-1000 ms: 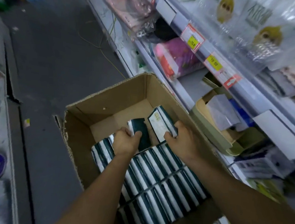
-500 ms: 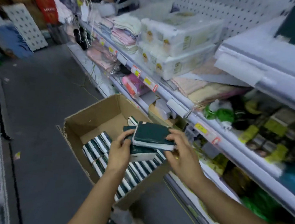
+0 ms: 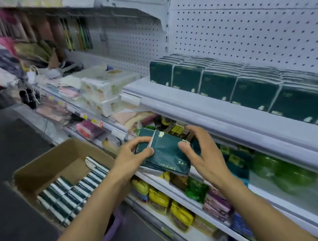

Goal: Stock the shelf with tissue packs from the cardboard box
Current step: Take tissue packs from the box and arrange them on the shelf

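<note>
Item, nearest: my left hand (image 3: 132, 156), fingers curled round the left end of the dark green tissue packs (image 3: 163, 153), thumb lying on the top face. Item: my right hand (image 3: 199, 157), thumb pressed on the top pack near its right edge, fingers arched over the far side; both hands carry the load together, clear of any surface. The held packs number at least two, stacked flat, a white edge showing between them and the word COMFORTABLE printed along the near border of the upper one.

Item, below and left of my forearms: the cardboard box (image 3: 55, 167), flaps open, standing on the dark floor (image 3: 6, 140) just beside the shelving. Inside, more boxed packs (image 3: 72, 193) stand on edge in rows of green and white stripes; the far part of the box floor is bare.

Item, lower tiers behind my hands: yellow pouches (image 3: 159, 198), green and pink packets, all blurred.

Item, above my hands: the target shelf (image 3: 230, 116), pale grey, carrying a row of shelved packs (image 3: 251, 91) of the same green, upright and touching side by side, against the white pegboard (image 3: 256, 33).

Item, farther left: white wrapped bundles (image 3: 103, 89), folded cloths, coloured goods, too smeared to identify.
</note>
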The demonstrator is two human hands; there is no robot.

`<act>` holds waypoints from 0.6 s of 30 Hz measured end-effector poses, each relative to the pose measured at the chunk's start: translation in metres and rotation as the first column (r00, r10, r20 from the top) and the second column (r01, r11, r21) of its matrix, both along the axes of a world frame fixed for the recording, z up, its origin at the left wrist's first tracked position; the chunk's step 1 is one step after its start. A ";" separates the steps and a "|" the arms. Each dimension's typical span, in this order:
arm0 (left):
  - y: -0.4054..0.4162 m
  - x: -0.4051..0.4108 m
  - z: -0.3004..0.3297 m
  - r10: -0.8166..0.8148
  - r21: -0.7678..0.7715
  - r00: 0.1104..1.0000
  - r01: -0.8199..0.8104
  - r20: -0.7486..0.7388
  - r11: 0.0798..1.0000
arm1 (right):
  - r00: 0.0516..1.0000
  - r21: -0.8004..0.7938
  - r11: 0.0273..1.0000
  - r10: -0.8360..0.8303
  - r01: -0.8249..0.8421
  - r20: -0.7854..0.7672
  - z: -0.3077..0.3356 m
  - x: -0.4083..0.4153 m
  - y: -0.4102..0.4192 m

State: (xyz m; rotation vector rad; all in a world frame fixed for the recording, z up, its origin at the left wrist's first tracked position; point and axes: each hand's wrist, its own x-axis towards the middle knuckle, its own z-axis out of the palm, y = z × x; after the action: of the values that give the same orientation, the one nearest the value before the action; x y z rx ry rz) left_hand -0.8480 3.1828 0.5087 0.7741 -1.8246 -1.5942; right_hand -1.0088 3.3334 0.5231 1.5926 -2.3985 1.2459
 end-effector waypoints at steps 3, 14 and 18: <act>0.039 -0.027 0.025 -0.214 -0.142 0.975 0.221 0.061 0.965 | 0.995 0.212 0.975 0.083 -0.069 -0.058 0.041 -0.017 0.035; 0.144 -0.131 0.092 -0.472 -0.236 0.881 0.456 -0.014 0.858 | 0.982 0.250 0.953 -0.185 0.171 0.033 0.114 -0.064 0.166; 0.169 -0.174 0.117 -0.527 -0.316 0.844 0.477 -0.095 0.820 | 0.920 0.074 0.958 -0.286 0.276 0.269 0.137 -0.088 0.208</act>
State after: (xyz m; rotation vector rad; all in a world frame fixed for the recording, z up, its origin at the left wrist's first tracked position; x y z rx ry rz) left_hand -1.0216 3.3519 0.6258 0.0002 -2.1704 -1.5896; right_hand -1.0972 3.5409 0.6600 1.0828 -2.7019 1.4565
